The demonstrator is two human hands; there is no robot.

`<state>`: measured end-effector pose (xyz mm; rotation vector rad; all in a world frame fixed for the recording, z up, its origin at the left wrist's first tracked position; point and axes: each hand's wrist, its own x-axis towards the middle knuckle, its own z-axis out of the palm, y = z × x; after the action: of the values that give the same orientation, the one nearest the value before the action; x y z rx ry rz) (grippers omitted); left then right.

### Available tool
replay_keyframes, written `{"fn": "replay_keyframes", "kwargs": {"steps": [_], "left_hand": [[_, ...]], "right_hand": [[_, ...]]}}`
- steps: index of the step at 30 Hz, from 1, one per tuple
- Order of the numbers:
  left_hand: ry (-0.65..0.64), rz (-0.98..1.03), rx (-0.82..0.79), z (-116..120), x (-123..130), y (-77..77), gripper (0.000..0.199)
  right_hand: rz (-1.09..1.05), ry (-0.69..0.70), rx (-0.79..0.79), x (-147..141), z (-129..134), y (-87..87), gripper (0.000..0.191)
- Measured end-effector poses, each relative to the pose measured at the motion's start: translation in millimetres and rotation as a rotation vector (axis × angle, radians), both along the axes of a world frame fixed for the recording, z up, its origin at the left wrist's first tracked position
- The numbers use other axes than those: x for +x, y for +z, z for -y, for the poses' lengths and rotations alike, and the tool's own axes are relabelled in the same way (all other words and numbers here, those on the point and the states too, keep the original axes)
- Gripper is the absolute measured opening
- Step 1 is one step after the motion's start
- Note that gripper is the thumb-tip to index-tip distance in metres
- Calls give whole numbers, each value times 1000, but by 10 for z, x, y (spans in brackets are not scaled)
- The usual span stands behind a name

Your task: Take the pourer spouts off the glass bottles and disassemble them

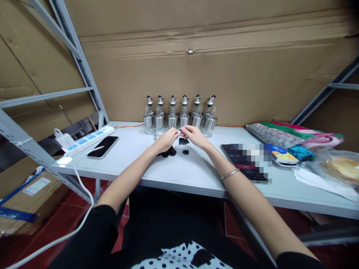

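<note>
My left hand (167, 139) pinches a small silvery-white piece (179, 132) at its fingertips. From the other side, my right hand (194, 136) has its thumb and finger closed at the same piece; whatever else it grips is too small to make out. Just below the hands lie a row of small black parts (184, 141) and a smaller group of black bits (185, 152). Round black caps (171, 151) rest partly behind my left wrist. Behind the hands, glass bottles with metal sleeves (172, 121) stand in rows, the rear ones topped by pourer spouts (197, 99).
On the left are a power strip (91, 140) and a phone (103, 147) with a white cable. A tablet-like screen (244, 162) lies right of my right forearm. Folded cloth (294, 135), packets and a plastic-wrapped food item (343, 167) occupy the far right. Cardboard (224, 67) backs the table.
</note>
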<state>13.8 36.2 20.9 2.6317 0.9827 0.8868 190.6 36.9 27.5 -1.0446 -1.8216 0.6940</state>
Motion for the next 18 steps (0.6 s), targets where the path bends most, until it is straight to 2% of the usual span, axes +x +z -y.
{"fn": "replay_keyframes", "kwargs": {"steps": [3, 7, 14, 18], "left_hand": [[-18, -6, -3, -15, -2, -8, 26], [-66, -2, 18, -40, 5, -26, 28], [-72, 21, 45, -91, 26, -77, 27], [-44, 40, 33, -89, 29, -79, 22]], "right_hand": [[-81, 71, -35, -46, 22, -6, 30], [-70, 60, -57, -54, 44, -11, 29], [166, -55, 34, -76, 101, 14, 23], [279, -60, 78, -68, 96, 11, 24]]}}
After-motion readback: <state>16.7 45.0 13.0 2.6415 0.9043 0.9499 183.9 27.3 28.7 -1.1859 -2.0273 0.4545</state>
